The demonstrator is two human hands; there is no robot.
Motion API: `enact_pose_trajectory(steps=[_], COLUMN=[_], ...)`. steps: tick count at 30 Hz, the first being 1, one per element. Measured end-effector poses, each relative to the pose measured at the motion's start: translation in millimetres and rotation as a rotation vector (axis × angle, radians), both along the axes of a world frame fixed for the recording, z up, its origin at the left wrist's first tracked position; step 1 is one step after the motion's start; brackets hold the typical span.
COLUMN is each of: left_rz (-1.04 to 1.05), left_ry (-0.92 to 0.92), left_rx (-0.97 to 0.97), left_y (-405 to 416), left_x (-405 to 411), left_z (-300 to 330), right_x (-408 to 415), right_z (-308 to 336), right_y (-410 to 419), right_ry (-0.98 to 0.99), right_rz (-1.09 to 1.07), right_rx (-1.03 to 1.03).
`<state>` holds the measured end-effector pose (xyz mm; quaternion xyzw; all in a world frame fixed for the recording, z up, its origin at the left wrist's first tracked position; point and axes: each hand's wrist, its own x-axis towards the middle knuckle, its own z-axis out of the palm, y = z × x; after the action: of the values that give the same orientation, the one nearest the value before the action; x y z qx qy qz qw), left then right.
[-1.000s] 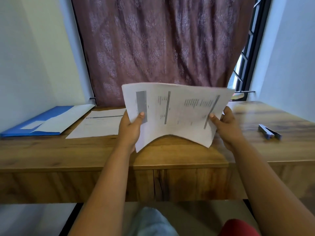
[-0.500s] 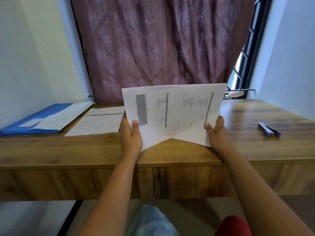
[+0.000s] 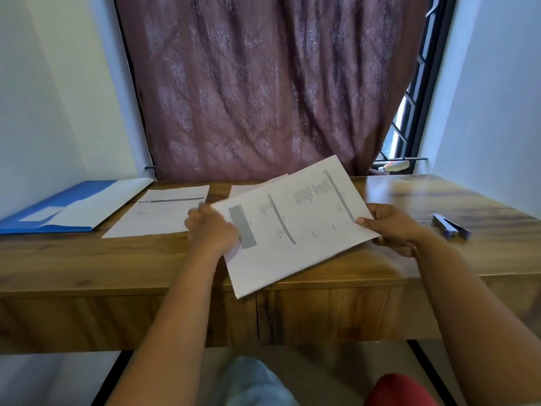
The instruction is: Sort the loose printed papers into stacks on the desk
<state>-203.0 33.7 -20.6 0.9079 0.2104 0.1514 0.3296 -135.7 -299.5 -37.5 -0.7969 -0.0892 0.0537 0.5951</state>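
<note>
Head view. Sorting partly done, judging by the layout: one printed sheet (image 3: 159, 213) flat on the desk (image 3: 439, 259), just right of the blue folder (image 3: 58, 212); edge of a second sheet (image 3: 243, 189) visible further right, mostly hidden behind the held bundle. Cannot tell how many pages in either pile. Still unsorted: the held papers (image 3: 295, 227), tilted and raised above the desk's front edge, right of the lying sheet. Right hand (image 3: 395, 230) pinching the bundle's right edge, thumb on top, fingers curled beneath. Left hand (image 3: 212, 230) at the bundle's left edge, blurred; fingers curled, probably gripping or peeling off a page, though not clear enough to say. Stapler (image 3: 450, 227) untouched, well right of the papers.

Compared with half a second ago: bundle no longer upright and facing the camera, now swung down and slanted, far corner up toward the curtain (image 3: 263, 83). Left hand shifted leftward toward the lying sheet, thumb gone from the printed face. Likely next: a page onto one of the piles.
</note>
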Motion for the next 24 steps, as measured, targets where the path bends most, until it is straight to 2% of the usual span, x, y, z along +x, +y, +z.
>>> enact_pose_trajectory(steps=[1, 3, 6, 10, 11, 15, 16, 18, 21, 22, 24], left_rz=[-0.026, -0.21, -0.469, -0.51, -0.524, -0.625, -0.636, -0.628, -0.626, -0.632, -0.647], left_ry=[-0.058, -0.12, -0.034, 0.114, 0.14, 0.163, 0.148, 0.113, 0.031, 0.016, -0.004], left_rx=[0.113, 0.186, 0.096, 0.266, 0.228, -0.249, -0.312, -0.307, -0.164, -0.123, -0.079], left_y=[-5, -21, -53, -85, -89, -100, -103, -112, -133, -139, -152], left_x=[6, 22, 47, 72, 78, 102, 106, 114, 125, 126, 133], left_z=[7, 24, 42, 23, 16, 1, -2, -9, -22, -25, -33], right_x=[-2, 0, 7, 16, 18, 16, 15, 17, 27, 33, 43], right_z=[2, 5, 9, 7, 5, -1, -1, 1, 1, -3, -15], right_y=[-5, -13, -22, -31, -34, -44, -45, -51, -68, -76, -94], right_ry=[0.042, 0.095, 0.151, 0.214, 0.225, 0.233, 0.209, 0.048, -0.3, -0.314, -0.125], right_rz=[0.057, 0.151, 0.241, 0.317, 0.324, 0.274, 0.226, 0.018, -0.511, -0.626, -0.694], right_rx=[0.013, -0.007, -0.081, -0.112, -0.111, -0.2, -0.258, -0.41, -0.832, -1.005, -1.301])
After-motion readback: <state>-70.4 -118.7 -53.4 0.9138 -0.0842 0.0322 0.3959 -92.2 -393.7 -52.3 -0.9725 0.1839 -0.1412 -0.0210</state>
